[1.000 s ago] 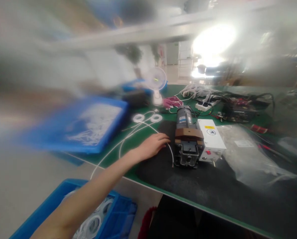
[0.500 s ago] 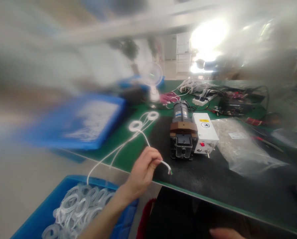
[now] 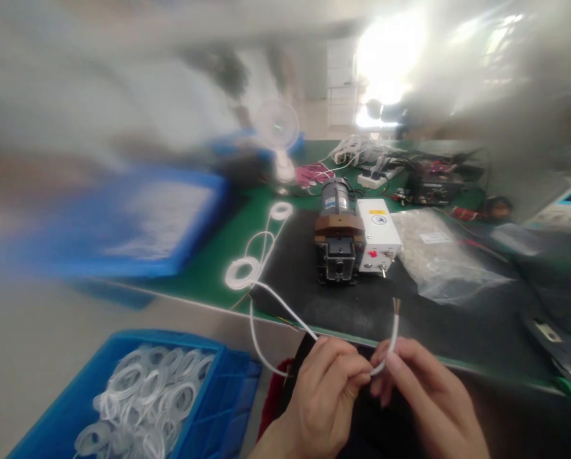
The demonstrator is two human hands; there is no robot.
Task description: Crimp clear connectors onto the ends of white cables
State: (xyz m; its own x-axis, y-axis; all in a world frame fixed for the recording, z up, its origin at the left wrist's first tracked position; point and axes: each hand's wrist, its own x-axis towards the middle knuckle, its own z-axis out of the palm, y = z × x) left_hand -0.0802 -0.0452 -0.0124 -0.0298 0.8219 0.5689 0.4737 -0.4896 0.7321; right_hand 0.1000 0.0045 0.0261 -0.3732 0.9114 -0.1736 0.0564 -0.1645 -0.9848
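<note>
A white cable (image 3: 289, 310) runs from a coil (image 3: 241, 273) at the bench's left front edge to my left hand (image 3: 326, 389), whose fingers are closed round it. Close beside it, my right hand (image 3: 423, 389) pinches the same cable nearer its end. Beyond the right fingers the cable end points up, with thin coloured wires (image 3: 397, 306) fanning from the sheath. A second white coil (image 3: 281, 211) lies farther back on the green mat. Behind the hands stands a machine with a grey motor (image 3: 335, 197), joined by a white control box (image 3: 379, 233) with a red light.
A blue crate (image 3: 218, 382) full of coiled cables sits low at the left. Another blue tray (image 3: 170, 268) holds white pieces on the bench. A clear plastic bag (image 3: 450, 268) lies right of the box. A small fan (image 3: 278, 127) and a power strip (image 3: 372, 182) stand behind.
My right hand has come up from the lower edge and taken hold of the cable. My left hand has moved right and down, and the near coil has shifted toward the front edge.
</note>
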